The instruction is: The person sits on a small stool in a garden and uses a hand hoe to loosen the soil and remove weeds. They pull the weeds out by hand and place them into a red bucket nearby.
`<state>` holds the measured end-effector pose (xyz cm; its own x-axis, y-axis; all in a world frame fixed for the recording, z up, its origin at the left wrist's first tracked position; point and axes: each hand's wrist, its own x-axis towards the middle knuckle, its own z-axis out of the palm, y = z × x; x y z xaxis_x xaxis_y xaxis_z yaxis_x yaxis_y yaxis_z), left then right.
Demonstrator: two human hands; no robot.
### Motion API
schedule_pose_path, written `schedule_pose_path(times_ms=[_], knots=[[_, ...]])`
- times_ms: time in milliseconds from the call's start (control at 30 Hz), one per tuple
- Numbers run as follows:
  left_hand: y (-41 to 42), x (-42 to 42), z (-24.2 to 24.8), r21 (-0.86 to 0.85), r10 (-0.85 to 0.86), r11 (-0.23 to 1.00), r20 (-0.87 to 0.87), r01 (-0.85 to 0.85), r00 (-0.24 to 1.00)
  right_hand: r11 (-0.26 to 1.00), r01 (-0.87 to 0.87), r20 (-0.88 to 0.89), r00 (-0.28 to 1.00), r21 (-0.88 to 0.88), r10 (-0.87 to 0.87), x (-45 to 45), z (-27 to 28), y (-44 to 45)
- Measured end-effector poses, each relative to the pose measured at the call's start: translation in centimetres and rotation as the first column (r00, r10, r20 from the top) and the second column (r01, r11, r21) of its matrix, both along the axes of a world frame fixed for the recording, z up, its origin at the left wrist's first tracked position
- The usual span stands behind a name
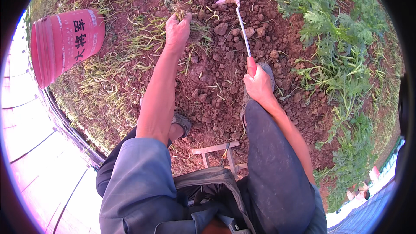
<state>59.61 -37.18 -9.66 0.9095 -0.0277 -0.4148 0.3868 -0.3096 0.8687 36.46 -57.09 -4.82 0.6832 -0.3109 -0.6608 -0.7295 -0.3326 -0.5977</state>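
Observation:
My left hand (177, 32) is closed around a clump of plant stubble (178, 8), held just above the ground, with dry roots or stems poking out past the fingers. In my right hand (259, 84) is the red handle of a hand sickle (243, 26). Its thin metal shaft points away from me, and the bent blade (229, 0) lies over loose reddish soil, apart from the clump. Clods and short cut stems (221, 97) are scattered over the soil between my arms.
A red plastic bucket (70, 40) bearing writing lies on its side at the left. Leafy green plants (344, 48) line the right side. Cut stubble (107, 81) covers the ground at left. A low stool frame (216, 148) shows between my legs. Pale sheeting (35, 143) borders the left.

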Motion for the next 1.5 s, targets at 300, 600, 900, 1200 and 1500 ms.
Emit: schedule_pose_path(times_ms=[300, 600, 900, 1200, 1500], knots=[[-3.2, 0.7, 2.4, 0.626, -0.524, 0.661, -0.009, 0.413, 0.852, 1.0, 0.007, -0.033, 0.999, 0.01, -0.007, 0.3, 0.4, -0.3], [-3.2, 1.0, -0.4, 0.698, -0.561, 0.673, 0.264, 0.246, 0.785, 1.0, 0.01, -0.05, 0.999, 0.011, -0.01, 0.1, -0.2, -0.4], [-4.2, 2.1, 0.6, 0.67, -0.288, 0.719, 0.045, 0.185, 0.957, 1.0, -0.002, -0.021, 1.0, -0.005, 0.002, -0.2, -0.7, -0.5], [-2.1, 1.6, -1.7, 0.557, -0.156, 0.828, 0.109, 0.07, 0.982, 1.0, 0.001, -0.033, 0.999, 0.004, -0.001, 0.4, -0.3, 0.0], [0.0, -2.8, 1.0, -0.102, -0.095, 0.992, -0.207, 0.075, 0.974, 0.998, 0.047, 0.021, 0.999, 0.037, -0.048, 0.4, 0.4, -0.1]])
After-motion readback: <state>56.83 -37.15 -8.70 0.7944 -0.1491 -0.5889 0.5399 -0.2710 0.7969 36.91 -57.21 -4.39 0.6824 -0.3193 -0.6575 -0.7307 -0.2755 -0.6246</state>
